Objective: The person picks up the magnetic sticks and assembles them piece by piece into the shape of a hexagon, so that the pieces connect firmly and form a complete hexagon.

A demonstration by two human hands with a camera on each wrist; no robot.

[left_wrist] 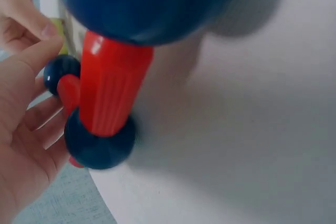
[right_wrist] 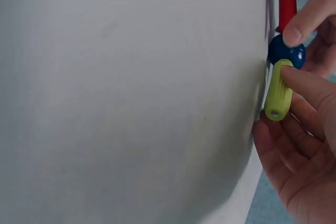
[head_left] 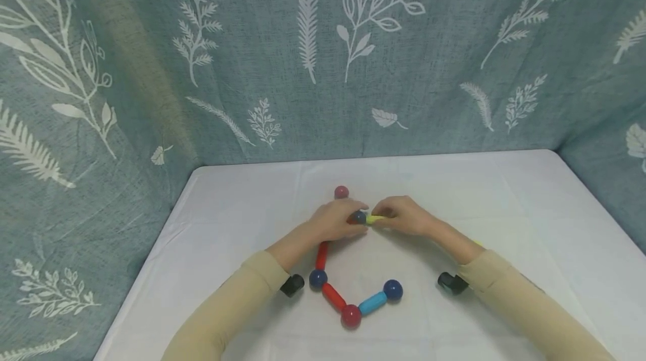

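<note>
My left hand [head_left: 337, 222] holds a dark blue ball [head_left: 359, 217] at the end of a short red rod [right_wrist: 287, 9], its thumb on the ball in the right wrist view. Between thumb and fingers, my right hand [head_left: 406, 216] pinches a yellow-green rod [right_wrist: 278, 92], whose far end meets that ball. Another blue ball [left_wrist: 100, 140] joins the chain beside my left palm. From there a red rod [head_left: 322, 256] runs to a blue ball [head_left: 318, 279], then a red rod [head_left: 334, 297], a red ball [head_left: 351, 316], a light blue rod [head_left: 373, 303] and a blue ball [head_left: 393, 290].
Beyond my left hand lies a red ball [head_left: 341, 192]. A bit of yellow [head_left: 477, 243] peeks out behind the right sleeve [head_left: 487, 271]. Black wrist devices hang under both forearms. A patterned curtain [head_left: 323, 125] borders the white table [head_left: 242, 198] at the back and sides.
</note>
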